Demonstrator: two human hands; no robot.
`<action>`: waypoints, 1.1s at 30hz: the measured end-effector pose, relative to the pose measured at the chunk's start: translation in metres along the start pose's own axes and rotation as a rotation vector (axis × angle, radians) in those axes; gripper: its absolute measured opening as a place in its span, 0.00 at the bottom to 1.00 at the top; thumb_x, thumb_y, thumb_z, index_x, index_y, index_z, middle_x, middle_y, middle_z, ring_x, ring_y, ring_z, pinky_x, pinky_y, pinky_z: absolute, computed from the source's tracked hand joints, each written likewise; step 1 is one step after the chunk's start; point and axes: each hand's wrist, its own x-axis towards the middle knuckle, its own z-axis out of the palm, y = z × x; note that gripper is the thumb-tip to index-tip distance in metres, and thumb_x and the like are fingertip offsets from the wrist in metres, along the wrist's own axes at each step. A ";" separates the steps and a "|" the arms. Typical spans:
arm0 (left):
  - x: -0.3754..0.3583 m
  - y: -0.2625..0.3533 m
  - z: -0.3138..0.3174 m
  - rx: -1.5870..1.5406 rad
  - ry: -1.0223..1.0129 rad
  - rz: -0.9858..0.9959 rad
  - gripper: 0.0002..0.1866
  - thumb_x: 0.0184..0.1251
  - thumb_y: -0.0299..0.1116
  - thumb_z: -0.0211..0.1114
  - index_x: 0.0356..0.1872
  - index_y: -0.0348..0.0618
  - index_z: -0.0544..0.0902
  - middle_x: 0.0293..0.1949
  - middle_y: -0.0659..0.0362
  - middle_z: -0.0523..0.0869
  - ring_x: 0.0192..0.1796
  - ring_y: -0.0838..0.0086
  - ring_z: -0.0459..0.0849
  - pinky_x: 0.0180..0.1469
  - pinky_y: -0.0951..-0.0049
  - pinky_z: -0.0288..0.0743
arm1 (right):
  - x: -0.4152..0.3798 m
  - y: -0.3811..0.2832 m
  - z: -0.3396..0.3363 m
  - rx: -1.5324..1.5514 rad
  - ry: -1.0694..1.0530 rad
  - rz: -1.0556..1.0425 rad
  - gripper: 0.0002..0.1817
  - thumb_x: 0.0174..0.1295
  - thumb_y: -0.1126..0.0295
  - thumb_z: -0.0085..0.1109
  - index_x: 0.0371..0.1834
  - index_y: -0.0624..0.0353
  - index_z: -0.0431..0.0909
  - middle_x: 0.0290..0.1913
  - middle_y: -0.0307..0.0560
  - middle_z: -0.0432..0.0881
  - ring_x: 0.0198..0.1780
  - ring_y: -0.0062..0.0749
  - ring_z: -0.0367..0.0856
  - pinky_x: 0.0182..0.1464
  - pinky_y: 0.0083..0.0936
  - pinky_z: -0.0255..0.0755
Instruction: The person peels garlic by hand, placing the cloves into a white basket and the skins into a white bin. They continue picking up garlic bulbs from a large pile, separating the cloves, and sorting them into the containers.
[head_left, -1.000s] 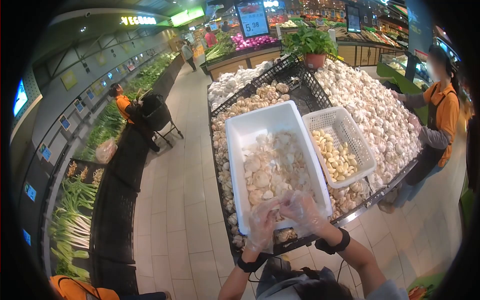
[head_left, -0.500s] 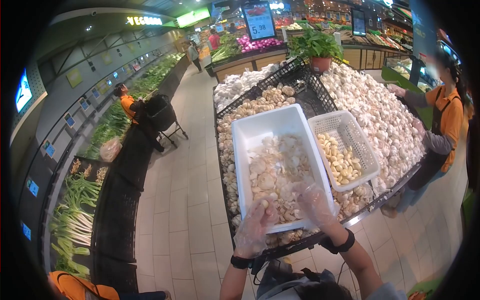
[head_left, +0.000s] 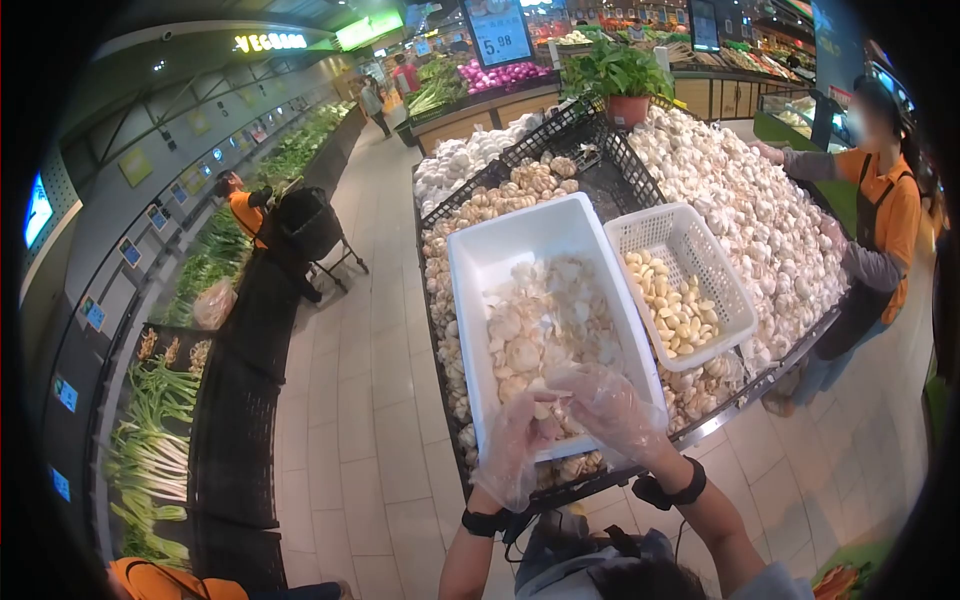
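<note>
My left hand [head_left: 518, 440] grasps a clove [head_left: 543, 410] at its fingertips, over the near end of the tub [head_left: 520, 232]. My right hand [head_left: 612, 402] is close against it, fingers bent; whether they grip anything, I cannot tell. Caution: a loose glove [head_left: 508, 474] could let the clove slip into the similarly pale peels [head_left: 520, 355]. Skin clinging to the gloves could contaminate the peeled cloves [head_left: 672, 312] in the basket [head_left: 735, 318].

Bright o/h store light, green sign glow, dark fisheye edges, soft bkgd, curved lines
</note>
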 end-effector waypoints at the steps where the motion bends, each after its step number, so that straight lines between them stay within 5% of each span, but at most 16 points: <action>1: -0.002 0.003 0.000 0.055 -0.010 0.085 0.12 0.74 0.28 0.53 0.53 0.38 0.77 0.32 0.65 0.74 0.31 0.83 0.73 0.36 0.83 0.69 | 0.000 0.004 0.005 0.007 0.014 -0.022 0.16 0.57 0.73 0.57 0.51 0.55 0.79 0.43 0.48 0.80 0.46 0.44 0.79 0.48 0.35 0.74; 2: -0.004 0.010 0.001 0.056 -0.008 0.086 0.12 0.74 0.28 0.53 0.53 0.38 0.77 0.32 0.65 0.74 0.31 0.83 0.73 0.36 0.83 0.69 | 0.001 0.005 0.008 0.014 0.028 -0.044 0.19 0.56 0.73 0.57 0.53 0.53 0.79 0.44 0.48 0.80 0.46 0.44 0.79 0.48 0.35 0.74; 4: -0.006 0.027 0.002 1.008 -0.091 0.544 0.12 0.74 0.27 0.51 0.53 0.35 0.75 0.36 0.64 0.73 0.35 0.81 0.73 0.39 0.82 0.71 | 0.003 -0.002 0.009 0.047 -0.044 -0.009 0.19 0.56 0.73 0.58 0.53 0.51 0.79 0.46 0.48 0.80 0.46 0.43 0.79 0.48 0.35 0.74; 9: -0.005 0.010 -0.006 0.533 -0.087 0.196 0.13 0.73 0.24 0.49 0.56 0.34 0.72 0.41 0.63 0.70 0.40 0.81 0.72 0.44 0.82 0.71 | 0.004 0.000 0.019 0.061 -0.116 0.059 0.20 0.55 0.74 0.58 0.53 0.47 0.79 0.46 0.48 0.80 0.44 0.44 0.79 0.47 0.34 0.74; 13: 0.000 0.009 -0.011 0.030 -0.162 -0.012 0.14 0.75 0.29 0.50 0.57 0.35 0.70 0.41 0.63 0.70 0.41 0.82 0.72 0.48 0.80 0.71 | -0.003 0.029 0.031 0.241 -0.088 0.316 0.16 0.58 0.74 0.57 0.50 0.55 0.79 0.43 0.47 0.79 0.41 0.34 0.81 0.44 0.29 0.75; 16: -0.004 0.015 0.003 0.399 -0.096 0.188 0.14 0.77 0.37 0.51 0.54 0.38 0.71 0.37 0.64 0.72 0.41 0.82 0.72 0.47 0.79 0.71 | -0.006 0.032 0.021 0.599 -0.075 0.460 0.11 0.62 0.75 0.55 0.47 0.61 0.78 0.43 0.43 0.79 0.41 0.25 0.79 0.44 0.25 0.74; 18: 0.001 0.014 0.006 0.142 -0.007 0.012 0.13 0.77 0.37 0.52 0.53 0.39 0.71 0.35 0.64 0.73 0.40 0.81 0.72 0.46 0.78 0.71 | -0.006 0.030 0.018 0.818 -0.098 0.469 0.09 0.63 0.75 0.54 0.46 0.63 0.78 0.43 0.41 0.79 0.42 0.21 0.78 0.44 0.24 0.74; 19: 0.003 0.013 0.006 -0.113 0.080 -0.159 0.13 0.76 0.37 0.52 0.51 0.40 0.71 0.33 0.63 0.74 0.40 0.80 0.73 0.45 0.78 0.71 | -0.006 0.030 0.017 0.766 -0.117 0.467 0.09 0.64 0.74 0.54 0.46 0.64 0.77 0.44 0.41 0.79 0.42 0.21 0.77 0.45 0.23 0.74; 24: 0.009 -0.003 -0.001 -0.136 0.055 -0.099 0.12 0.75 0.34 0.53 0.52 0.38 0.70 0.33 0.61 0.76 0.36 0.78 0.74 0.41 0.79 0.71 | -0.009 0.027 0.018 0.609 -0.088 0.362 0.11 0.63 0.74 0.56 0.47 0.63 0.78 0.43 0.40 0.79 0.43 0.20 0.76 0.45 0.23 0.73; 30: 0.013 -0.017 -0.006 -0.071 0.044 -0.012 0.11 0.75 0.33 0.54 0.50 0.38 0.71 0.31 0.60 0.76 0.33 0.80 0.73 0.36 0.80 0.69 | 0.004 0.021 -0.016 0.137 -0.297 0.324 0.13 0.61 0.68 0.58 0.46 0.62 0.78 0.37 0.45 0.82 0.40 0.35 0.81 0.48 0.30 0.73; 32: 0.013 -0.022 -0.009 -0.065 0.052 0.022 0.10 0.75 0.32 0.54 0.49 0.37 0.71 0.31 0.61 0.76 0.32 0.81 0.73 0.36 0.80 0.69 | 0.029 0.033 -0.036 -0.614 -0.621 -0.170 0.13 0.62 0.63 0.58 0.43 0.61 0.78 0.36 0.51 0.83 0.40 0.44 0.82 0.46 0.34 0.74; 33: 0.012 -0.022 -0.010 0.010 0.036 0.001 0.09 0.75 0.32 0.54 0.48 0.38 0.72 0.30 0.61 0.76 0.32 0.81 0.73 0.35 0.80 0.69 | 0.038 0.053 -0.037 -0.502 -0.470 -0.155 0.11 0.62 0.65 0.56 0.40 0.60 0.78 0.34 0.51 0.83 0.37 0.43 0.83 0.44 0.35 0.75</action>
